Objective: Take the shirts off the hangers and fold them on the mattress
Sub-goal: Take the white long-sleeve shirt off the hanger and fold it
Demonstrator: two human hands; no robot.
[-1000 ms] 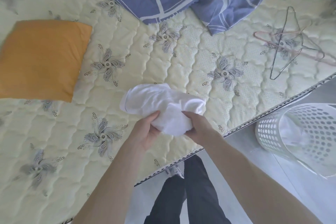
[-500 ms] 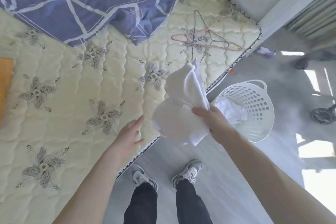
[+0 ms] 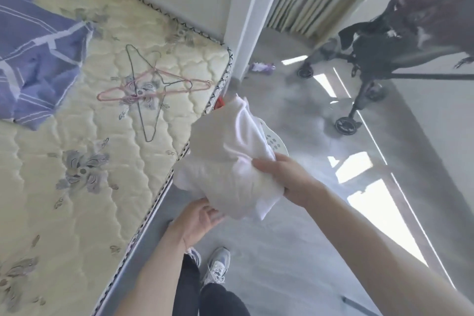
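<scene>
A bunched, folded white shirt [image 3: 230, 161] hangs in the air just past the mattress [image 3: 64, 213] edge, over the floor. My right hand [image 3: 284, 177] grips its right side, thumb on top. My left hand [image 3: 200, 220] sits under the bundle, palm up, with relaxed fingers touching its underside. Two empty hangers lie crossed on the mattress near its corner: a pink hanger [image 3: 177, 84] and a dark wire hanger [image 3: 139, 113].
A white perforated laundry basket [image 3: 273, 140] peeks out behind the shirt on the grey floor. A blue checked sheet [image 3: 33, 59] lies at the mattress's left. A dark stroller [image 3: 379, 59] stands at the far right, by a curtain. My shoes are below.
The view swung right. The shirt left the mattress and moved out over the floor by the basket. My left hand let go of it, then came back underneath.
</scene>
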